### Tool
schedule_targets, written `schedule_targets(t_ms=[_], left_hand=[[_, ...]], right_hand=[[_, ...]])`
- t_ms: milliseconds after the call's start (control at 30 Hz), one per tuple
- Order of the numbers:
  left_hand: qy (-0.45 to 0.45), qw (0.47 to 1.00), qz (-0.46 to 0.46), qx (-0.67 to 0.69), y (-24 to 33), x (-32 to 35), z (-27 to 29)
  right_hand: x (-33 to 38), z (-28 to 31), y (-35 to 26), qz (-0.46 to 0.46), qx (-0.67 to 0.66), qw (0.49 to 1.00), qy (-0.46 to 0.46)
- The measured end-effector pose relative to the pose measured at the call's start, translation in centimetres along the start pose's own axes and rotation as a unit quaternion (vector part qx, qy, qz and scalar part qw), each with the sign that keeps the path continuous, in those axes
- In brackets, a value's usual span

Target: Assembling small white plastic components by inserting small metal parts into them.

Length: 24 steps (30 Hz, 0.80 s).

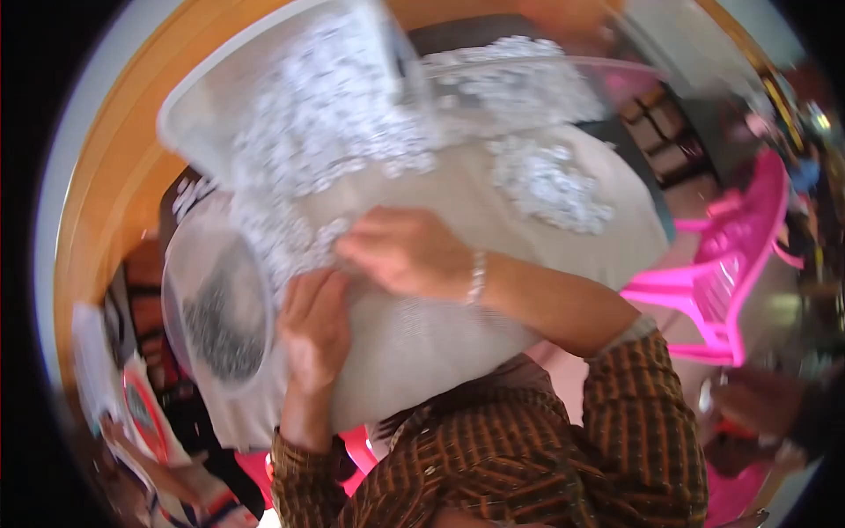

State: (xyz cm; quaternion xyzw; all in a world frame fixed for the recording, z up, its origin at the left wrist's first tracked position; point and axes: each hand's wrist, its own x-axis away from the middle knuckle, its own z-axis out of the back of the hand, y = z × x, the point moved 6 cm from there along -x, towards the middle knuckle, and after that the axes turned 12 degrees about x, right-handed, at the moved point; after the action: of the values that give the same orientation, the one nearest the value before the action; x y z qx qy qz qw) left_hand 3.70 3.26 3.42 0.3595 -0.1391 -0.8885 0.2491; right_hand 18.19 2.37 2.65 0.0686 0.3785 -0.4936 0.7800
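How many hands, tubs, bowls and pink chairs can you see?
Hands: 2, the left hand and the right hand, both on the cloth
Clear tubs: 1
Bowls: 1
Pink chairs: 1
Total: 5

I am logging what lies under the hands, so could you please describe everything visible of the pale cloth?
The pale cloth is a beige, loosely woven-looking fabric, spread and bulging over the surface. Silvery white sequin-like patches cover its upper part; the picture is blurred, so their detail is unclear. The left hand and right hand both press on its middle, fingers bent.
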Motion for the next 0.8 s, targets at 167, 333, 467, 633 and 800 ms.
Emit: schedule_targets(t_ms=[167,333,467,633,800], left_hand=[[-0.036,0.996,-0.053,0.068,0.6,-0.6,-0.2],[-0.051,0.994,-0.067,0.066,1.1,0.0,0.4],[-0.062,0.994,-0.064,0.064,1.4,-0.2,0.0],[-0.067,0.995,-0.044,0.060,1.0,0.0,-0.3],[-0.059,0.995,-0.044,0.071,0.7,-0.1,-0.3]], right_hand=[[-1.8,1.7,2.2,-0.080,-0.040,0.995,0.050],[-2.6,2.1,2.7,-0.122,0.023,0.992,0.028],[-2.6,2.7,3.9,-0.131,0.111,0.985,0.007],[-2.8,2.5,3.9,-0.129,0.175,0.976,-0.001],[-2.5,1.9,4.1,-0.116,0.214,0.968,-0.056]])
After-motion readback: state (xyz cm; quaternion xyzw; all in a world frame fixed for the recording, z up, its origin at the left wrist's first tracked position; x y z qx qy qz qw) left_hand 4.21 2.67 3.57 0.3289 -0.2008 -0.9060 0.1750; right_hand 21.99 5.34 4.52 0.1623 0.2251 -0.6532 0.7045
